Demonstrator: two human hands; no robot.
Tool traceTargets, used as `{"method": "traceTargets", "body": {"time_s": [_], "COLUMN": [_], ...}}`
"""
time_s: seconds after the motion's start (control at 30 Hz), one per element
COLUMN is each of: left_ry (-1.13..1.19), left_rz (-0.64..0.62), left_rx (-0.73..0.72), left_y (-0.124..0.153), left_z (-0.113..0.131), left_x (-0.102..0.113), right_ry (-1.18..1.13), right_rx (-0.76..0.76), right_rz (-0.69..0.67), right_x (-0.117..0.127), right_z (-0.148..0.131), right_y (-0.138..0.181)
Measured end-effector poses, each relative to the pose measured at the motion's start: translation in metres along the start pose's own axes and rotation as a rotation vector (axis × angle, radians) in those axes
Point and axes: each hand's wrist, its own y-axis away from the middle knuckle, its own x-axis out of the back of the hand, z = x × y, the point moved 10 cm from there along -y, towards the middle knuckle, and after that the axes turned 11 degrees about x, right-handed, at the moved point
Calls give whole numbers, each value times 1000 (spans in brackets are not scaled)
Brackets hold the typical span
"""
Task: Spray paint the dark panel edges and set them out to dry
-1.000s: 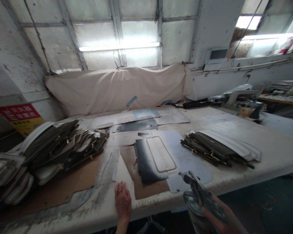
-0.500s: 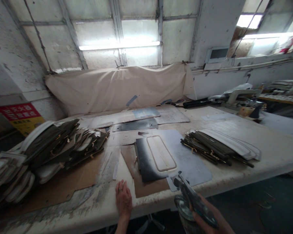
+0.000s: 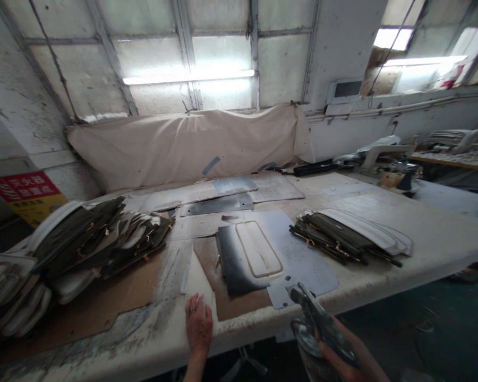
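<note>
My right hand (image 3: 356, 350) is wrapped round the handle of a metal spray gun (image 3: 318, 318) with a cup under it. Its nozzle points toward the table, just off the near corner of a dark panel (image 3: 231, 265). That panel lies flat and carries a pale rounded rectangle with a tan border (image 3: 258, 249). At the table's front edge my left hand (image 3: 199, 323) rests with fingers laid on the surface, holding nothing, left of the panel. A brown sheet (image 3: 239, 307) and a grey-white sheet (image 3: 310, 270) lie under the panel.
Piled dark and white pieces with gold-coloured zipper pulls (image 3: 91, 239) cover the left side on cardboard (image 3: 123, 297). A smaller stack (image 3: 350, 236) lies to the right. Behind hangs a beige cloth (image 3: 191, 143). A sewing machine (image 3: 386, 156) stands at the far right.
The view has shifted slightly, so the table and stacks appear a little further left. My right hand has moved slightly right with the spray gun. My left hand stays at the table edge.
</note>
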Motion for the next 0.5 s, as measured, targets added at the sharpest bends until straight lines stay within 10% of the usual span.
{"method": "traceTargets", "body": {"time_s": [0.5], "left_ry": [-25], "left_rz": [-6], "left_rx": [5], "left_y": [0], "left_z": [5], "left_x": [0], "right_ry": [9], "right_rx": [-73], "right_rz": [64], "right_x": [31], "right_z": [33], "right_y": [13]}}
